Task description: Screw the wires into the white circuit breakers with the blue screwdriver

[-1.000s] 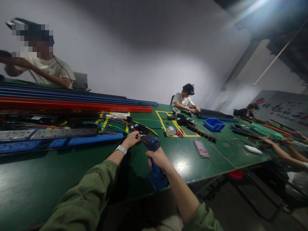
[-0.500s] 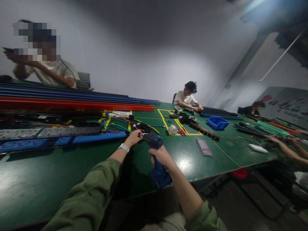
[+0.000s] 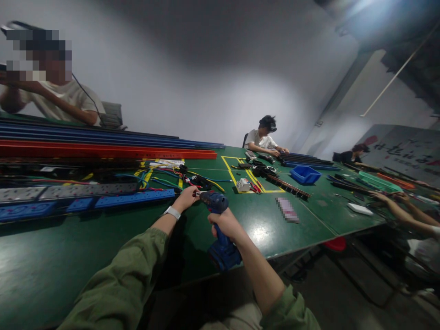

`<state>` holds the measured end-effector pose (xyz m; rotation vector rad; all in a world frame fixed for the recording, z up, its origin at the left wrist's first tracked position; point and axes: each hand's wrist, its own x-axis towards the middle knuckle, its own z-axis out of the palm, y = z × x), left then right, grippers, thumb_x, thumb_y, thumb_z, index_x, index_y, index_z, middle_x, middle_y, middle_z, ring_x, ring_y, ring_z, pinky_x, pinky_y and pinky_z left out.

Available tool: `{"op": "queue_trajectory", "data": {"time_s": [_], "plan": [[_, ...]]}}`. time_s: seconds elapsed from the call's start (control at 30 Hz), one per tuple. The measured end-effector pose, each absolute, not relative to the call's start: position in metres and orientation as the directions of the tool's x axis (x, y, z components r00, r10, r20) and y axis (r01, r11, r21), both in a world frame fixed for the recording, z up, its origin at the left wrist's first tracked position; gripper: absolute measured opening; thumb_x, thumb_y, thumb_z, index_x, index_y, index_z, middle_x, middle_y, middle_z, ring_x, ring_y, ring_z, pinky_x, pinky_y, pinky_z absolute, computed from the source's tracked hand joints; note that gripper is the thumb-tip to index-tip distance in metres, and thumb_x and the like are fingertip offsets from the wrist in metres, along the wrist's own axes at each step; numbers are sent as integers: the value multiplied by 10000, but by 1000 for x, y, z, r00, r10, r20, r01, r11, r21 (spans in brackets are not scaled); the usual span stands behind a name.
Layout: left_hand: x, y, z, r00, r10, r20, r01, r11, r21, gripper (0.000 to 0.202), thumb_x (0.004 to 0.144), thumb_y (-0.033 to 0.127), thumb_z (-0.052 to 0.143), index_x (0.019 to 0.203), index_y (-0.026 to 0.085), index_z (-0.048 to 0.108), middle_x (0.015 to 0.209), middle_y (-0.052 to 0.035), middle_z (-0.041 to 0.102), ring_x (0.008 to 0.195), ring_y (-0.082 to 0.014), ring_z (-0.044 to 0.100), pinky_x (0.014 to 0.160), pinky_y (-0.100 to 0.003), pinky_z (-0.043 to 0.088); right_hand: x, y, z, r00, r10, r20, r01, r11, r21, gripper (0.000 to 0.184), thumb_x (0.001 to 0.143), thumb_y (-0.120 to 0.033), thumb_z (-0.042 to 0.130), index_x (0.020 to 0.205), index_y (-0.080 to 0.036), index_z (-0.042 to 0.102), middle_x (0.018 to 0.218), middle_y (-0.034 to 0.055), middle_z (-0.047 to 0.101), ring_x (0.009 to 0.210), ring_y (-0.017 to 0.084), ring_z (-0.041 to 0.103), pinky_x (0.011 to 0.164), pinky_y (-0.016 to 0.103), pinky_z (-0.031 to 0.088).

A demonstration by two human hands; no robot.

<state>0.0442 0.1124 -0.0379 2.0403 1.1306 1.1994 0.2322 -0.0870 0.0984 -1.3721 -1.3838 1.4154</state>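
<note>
My right hand (image 3: 227, 224) is wrapped round the grip of a blue cordless drill (image 3: 224, 256). The drill points away to the left, its front end at the fingers of my left hand (image 3: 187, 198). Those fingers are pinched together by the drill's tip; whatever small thing they hold is hidden. Just left of that hand ends a long blue power strip (image 3: 134, 199) with a row of sockets. Beyond the fingers lie loose coloured wires (image 3: 165, 182), some with black connectors.
Long red rails (image 3: 103, 149) and blue rails run along the back left. Farther right are a white terminal block (image 3: 243, 185), a copper-coloured strip (image 3: 288, 187), a phone (image 3: 287, 210) and a blue bin (image 3: 305, 175). Co-workers sit behind the green table (image 3: 206, 161) and at the right.
The whole scene has shifted slightly left with my head. Both hands keep the same hold, the drill still at my left fingertips.
</note>
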Motion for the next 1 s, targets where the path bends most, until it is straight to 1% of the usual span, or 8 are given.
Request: {"op": "queue_trajectory", "data": {"time_s": [0.17, 0.3, 0.5, 0.7, 0.77, 0.9, 1.0], "plan": [[44, 116, -40, 267, 855, 445, 397, -518, 758, 205, 771, 370, 731, 838, 193, 653, 834, -47, 711, 769, -198, 638, 726, -311, 513, 233, -87, 97, -169, 968, -188, 184, -157, -970, 289, 698, -137, 562, 982, -188, 581, 435, -104, 472, 336, 132, 490, 385, 215, 339], [44, 118, -42, 253, 859, 446, 424, -512, 747, 211, 761, 382, 735, 811, 197, 648, 826, -45, 710, 761, -199, 637, 724, -312, 513, 233, -87, 98, -163, 968, -191, 189, -159, -969, 329, 715, -135, 565, 1040, -182, 579, 444, -114, 478, 329, 127, 487, 395, 213, 355], [43, 124, -48, 265, 854, 447, 435, -520, 735, 213, 769, 386, 734, 815, 198, 644, 837, -49, 714, 770, -206, 648, 725, -314, 507, 233, -88, 99, -157, 967, -201, 193, -170, -966, 303, 728, -133, 574, 1026, -186, 565, 468, -109, 505, 346, 124, 501, 401, 209, 369], [42, 130, -55, 284, 848, 447, 447, -530, 721, 226, 778, 401, 733, 827, 198, 645, 833, -52, 712, 765, -211, 648, 705, -311, 487, 234, -87, 97, -188, 964, -190, 164, -160, -974, 352, 714, -115, 566, 1058, -187, 560, 465, -122, 492, 335, 126, 500, 395, 210, 362], [42, 131, -56, 281, 850, 446, 441, -527, 726, 234, 773, 408, 739, 829, 199, 648, 831, -50, 711, 762, -210, 645, 708, -312, 489, 234, -87, 97, -190, 963, -189, 161, -159, -974, 333, 713, -113, 563, 1038, -187, 564, 460, -120, 486, 347, 130, 512, 396, 209, 361], [42, 131, -57, 282, 846, 452, 434, -533, 726, 244, 776, 420, 737, 832, 198, 653, 829, -51, 709, 752, -208, 642, 704, -312, 492, 233, -88, 98, -169, 964, -206, 176, -176, -968, 233, 714, -113, 555, 933, -195, 554, 452, -105, 486, 352, 123, 496, 402, 211, 364], [42, 130, -56, 275, 849, 450, 422, -528, 737, 243, 775, 416, 735, 838, 197, 653, 847, -55, 714, 767, -208, 651, 716, -311, 502, 233, -88, 99, -176, 963, -206, 177, -175, -969, 202, 707, -110, 562, 883, -206, 537, 451, -99, 484, 358, 126, 497, 399, 214, 358]]}}
